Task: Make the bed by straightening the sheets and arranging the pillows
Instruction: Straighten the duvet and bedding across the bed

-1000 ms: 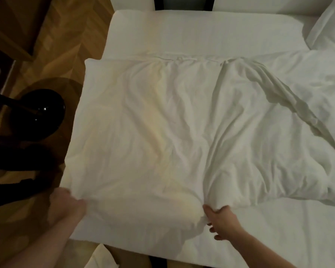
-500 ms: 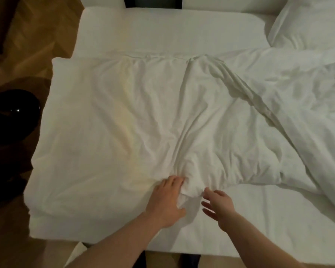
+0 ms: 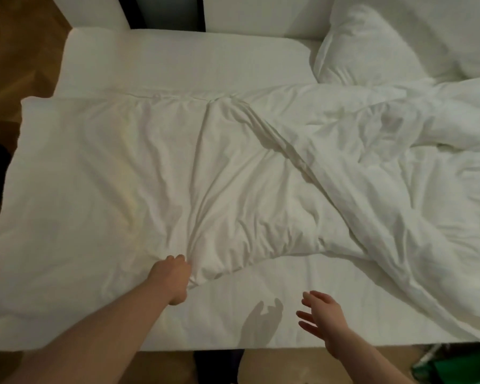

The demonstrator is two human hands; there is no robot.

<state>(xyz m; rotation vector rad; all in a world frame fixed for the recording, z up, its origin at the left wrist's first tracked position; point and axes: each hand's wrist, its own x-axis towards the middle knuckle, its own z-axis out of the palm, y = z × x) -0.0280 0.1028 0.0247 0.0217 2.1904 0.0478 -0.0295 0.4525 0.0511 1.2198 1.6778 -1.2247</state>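
Observation:
A white duvet (image 3: 155,184) lies wrinkled across the bed, flatter on the left and bunched in folds toward the right. My left hand (image 3: 172,275) is closed on the duvet's near edge, pinching the fabric. My right hand (image 3: 320,314) hovers open above the bare white bottom sheet (image 3: 302,278), fingers spread, holding nothing. Its shadow falls on the sheet beside it. A white pillow (image 3: 372,42) rests at the far right corner of the bed, partly overlapped by the duvet.
Wooden floor (image 3: 9,76) runs along the bed's left side and near edge. White upholstered panels (image 3: 261,12) with a dark gap stand beyond the bed. Something green (image 3: 455,370) lies on the floor at the bottom right.
My left hand went from the duvet's left corner to its middle near edge and gripped it. My right hand let go and drew back to the right, open.

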